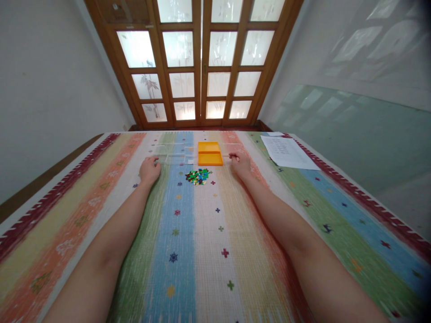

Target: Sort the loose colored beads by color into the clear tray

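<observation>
My left hand point(150, 169) is closed, fingers curled at the near left corner of a clear plastic tray point(175, 158) with divided compartments. To the right stands an orange two-compartment tray point(210, 159). On its far side lies another clear piece point(232, 144), its outline faint against the cloth. My right hand point(240, 162) is closed too, its fingertips pinched beside the orange tray, near the clear piece's edge; whatever they hold is too small to make out. Just in front of the trays lies a pile of small green, blue, yellow and dark pieces point(198, 176).
A striped, patterned tablecloth point(208, 251) covers the table. Printed white paper sheets point(288, 151) lie at the far right. Beyond the table's far edge are wooden doors with glass panes point(202, 67), and walls rise on both sides.
</observation>
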A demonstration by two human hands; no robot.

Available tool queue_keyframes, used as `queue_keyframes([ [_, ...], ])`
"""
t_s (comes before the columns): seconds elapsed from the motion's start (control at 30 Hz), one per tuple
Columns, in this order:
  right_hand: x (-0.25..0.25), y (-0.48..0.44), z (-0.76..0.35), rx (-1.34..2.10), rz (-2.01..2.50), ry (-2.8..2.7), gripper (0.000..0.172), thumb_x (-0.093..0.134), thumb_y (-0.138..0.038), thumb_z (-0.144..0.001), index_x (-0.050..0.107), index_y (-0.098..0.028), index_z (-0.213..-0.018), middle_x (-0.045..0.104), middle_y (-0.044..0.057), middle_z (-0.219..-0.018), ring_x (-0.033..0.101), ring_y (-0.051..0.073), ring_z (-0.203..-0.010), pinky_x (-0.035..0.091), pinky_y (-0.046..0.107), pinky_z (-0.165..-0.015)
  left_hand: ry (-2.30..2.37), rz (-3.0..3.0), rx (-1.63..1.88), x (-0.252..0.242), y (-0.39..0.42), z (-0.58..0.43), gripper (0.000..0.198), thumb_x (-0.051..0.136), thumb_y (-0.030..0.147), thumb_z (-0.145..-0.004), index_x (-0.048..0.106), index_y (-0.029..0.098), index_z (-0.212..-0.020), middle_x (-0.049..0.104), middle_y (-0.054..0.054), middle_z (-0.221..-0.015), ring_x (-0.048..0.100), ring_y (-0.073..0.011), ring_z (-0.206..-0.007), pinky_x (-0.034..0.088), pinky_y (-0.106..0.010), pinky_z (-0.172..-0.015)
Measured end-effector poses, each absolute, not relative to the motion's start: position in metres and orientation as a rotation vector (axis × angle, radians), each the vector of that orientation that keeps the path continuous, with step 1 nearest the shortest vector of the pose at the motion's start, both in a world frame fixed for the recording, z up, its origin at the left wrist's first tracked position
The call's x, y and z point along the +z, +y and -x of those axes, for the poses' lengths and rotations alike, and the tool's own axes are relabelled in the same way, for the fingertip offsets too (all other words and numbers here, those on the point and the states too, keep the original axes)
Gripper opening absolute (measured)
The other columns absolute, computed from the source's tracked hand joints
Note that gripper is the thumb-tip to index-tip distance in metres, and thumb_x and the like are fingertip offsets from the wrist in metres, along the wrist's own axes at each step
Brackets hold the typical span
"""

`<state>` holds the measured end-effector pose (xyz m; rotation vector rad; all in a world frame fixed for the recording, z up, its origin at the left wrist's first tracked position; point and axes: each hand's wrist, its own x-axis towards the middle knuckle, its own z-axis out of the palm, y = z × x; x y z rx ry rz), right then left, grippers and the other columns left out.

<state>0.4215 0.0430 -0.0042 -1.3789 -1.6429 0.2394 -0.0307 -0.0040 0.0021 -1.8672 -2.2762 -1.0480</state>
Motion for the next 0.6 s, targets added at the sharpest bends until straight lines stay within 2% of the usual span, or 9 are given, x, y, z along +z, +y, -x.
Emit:
queue_keyframes([
  [0.17,-0.003,0.04,-0.417,0.257,1.387,-1.626,0.031,0.052,-0.025,-0.093,0.077,-0.018,-0.11,0.079,0.013,-0.106,0.07,0.031,-0.099,0.052,0.047,-0.096,-2.215,1.884,-1.083,0.008,-0.008,0.022,0.035,0.056,0.027,-0.094,0.074,0.019,-0.122,0.067,-0.016,-0.125,0.066,-0.0321,-0.104,0.051,-0.044,-0.094],
  [0.33,0.003,0.029,-0.407,0.248,1.327,-1.691,0.028,0.053,-0.025,-0.091,0.078,-0.02,-0.102,0.079,0.013,-0.106,0.069,0.03,-0.099,0.053,0.047,-0.096,-1.875,2.266,-1.14,0.019,-0.017,-0.008,0.025,0.058,0.024,-0.094,0.077,0.022,-0.11,0.07,-0.012,-0.116,0.064,-0.0312,-0.112,0.048,-0.044,-0.103],
  [0.47,0.006,0.02,-0.399,0.238,1.258,-1.792,0.027,0.053,-0.022,-0.09,0.078,-0.022,-0.1,0.079,0.009,-0.104,0.068,0.027,-0.1,0.053,0.045,-0.096,-1.469,2.718,-0.852,0.027,-0.028,-0.04,0.021,0.062,0.027,-0.094,0.079,0.027,-0.108,0.073,-0.009,-0.112,0.065,-0.0289,-0.109,0.048,-0.043,-0.101],
  [0.6,0.004,0.016,-0.392,0.239,1.195,-1.909,0.025,0.055,-0.019,-0.091,0.078,-0.022,-0.099,0.079,0.008,-0.104,0.069,0.026,-0.099,0.052,0.042,-0.095,-1.236,2.823,-0.646,0.033,-0.038,-0.063,0.022,0.058,0.027,-0.099,0.079,0.026,-0.107,0.073,-0.01,-0.109,0.064,-0.0271,-0.108,0.048,-0.042,-0.099],
])
